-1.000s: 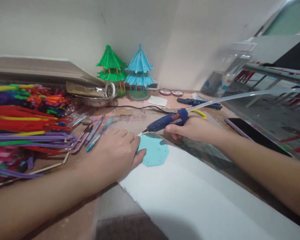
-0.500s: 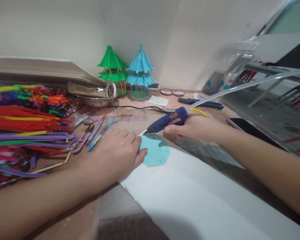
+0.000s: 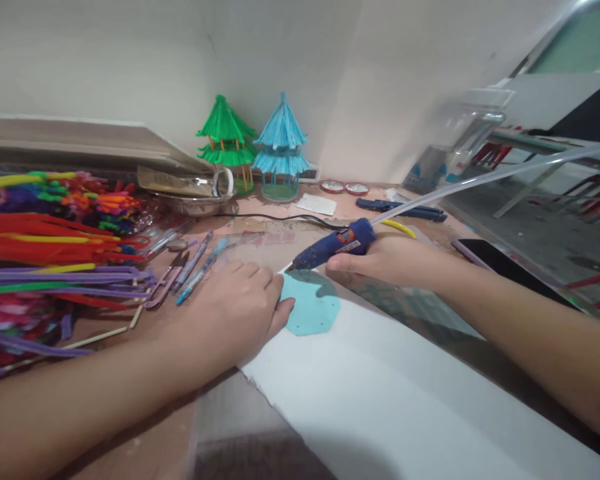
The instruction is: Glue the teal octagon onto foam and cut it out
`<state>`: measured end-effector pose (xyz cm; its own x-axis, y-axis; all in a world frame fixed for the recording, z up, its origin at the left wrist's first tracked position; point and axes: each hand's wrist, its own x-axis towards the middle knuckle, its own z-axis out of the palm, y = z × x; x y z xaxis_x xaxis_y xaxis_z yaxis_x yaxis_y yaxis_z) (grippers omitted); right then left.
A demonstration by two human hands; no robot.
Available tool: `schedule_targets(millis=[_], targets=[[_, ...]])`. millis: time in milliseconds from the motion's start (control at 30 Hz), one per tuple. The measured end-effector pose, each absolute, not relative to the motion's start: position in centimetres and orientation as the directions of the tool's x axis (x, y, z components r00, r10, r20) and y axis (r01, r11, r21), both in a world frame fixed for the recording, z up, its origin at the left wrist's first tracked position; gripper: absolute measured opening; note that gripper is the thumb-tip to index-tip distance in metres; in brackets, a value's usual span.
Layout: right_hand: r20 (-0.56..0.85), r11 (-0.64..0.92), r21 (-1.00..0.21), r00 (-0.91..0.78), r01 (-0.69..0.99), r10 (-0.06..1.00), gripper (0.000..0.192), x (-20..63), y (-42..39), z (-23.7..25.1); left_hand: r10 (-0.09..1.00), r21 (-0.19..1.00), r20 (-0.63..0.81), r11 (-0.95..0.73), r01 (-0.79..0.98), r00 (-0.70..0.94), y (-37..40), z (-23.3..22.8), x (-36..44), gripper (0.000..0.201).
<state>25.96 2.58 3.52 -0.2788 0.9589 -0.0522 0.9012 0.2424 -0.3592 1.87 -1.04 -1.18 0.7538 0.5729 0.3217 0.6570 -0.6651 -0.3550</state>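
Note:
My left hand (image 3: 235, 307) lies flat with its fingers curled, and its thumb presses the left edge of a light blue octagonal piece (image 3: 313, 305). That piece rests on a white foam board (image 3: 380, 400). My right hand (image 3: 395, 260) grips a blue hot glue gun (image 3: 335, 245) whose nozzle touches the octagon's upper left edge. A long clear glue stick (image 3: 480, 179) sticks out of the gun's back toward the right.
A pile of coloured pipe cleaners (image 3: 45, 247) fills the left side, with pens and snips (image 3: 180, 270) beside it. Green (image 3: 225, 143) and blue (image 3: 281, 150) pagoda models stand by the wall. A black phone (image 3: 505, 267) lies at the right, blue pliers (image 3: 405, 208) behind.
The glue gun's nozzle has stayed at the octagon's upper left edge while the glue stick's far end rose a little. My left hand has held its place.

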Motion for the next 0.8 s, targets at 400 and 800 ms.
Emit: schedule_targets(millis=[400,800], targets=[[-0.016,0.244,-0.357,-0.267,0.902,0.963,0.044,25.97,2.84,3.28,0.577,-0.344,0.318,-0.669,0.659,0.752,-1.06,-1.18,1.86,0.034],[-0.034,0.263,-0.354,-0.294,0.897,0.955,0.04,25.88,2.75,3.41,0.545,-0.372,0.353,-0.664,0.649,0.76,-1.04,-1.32,1.87,0.033]])
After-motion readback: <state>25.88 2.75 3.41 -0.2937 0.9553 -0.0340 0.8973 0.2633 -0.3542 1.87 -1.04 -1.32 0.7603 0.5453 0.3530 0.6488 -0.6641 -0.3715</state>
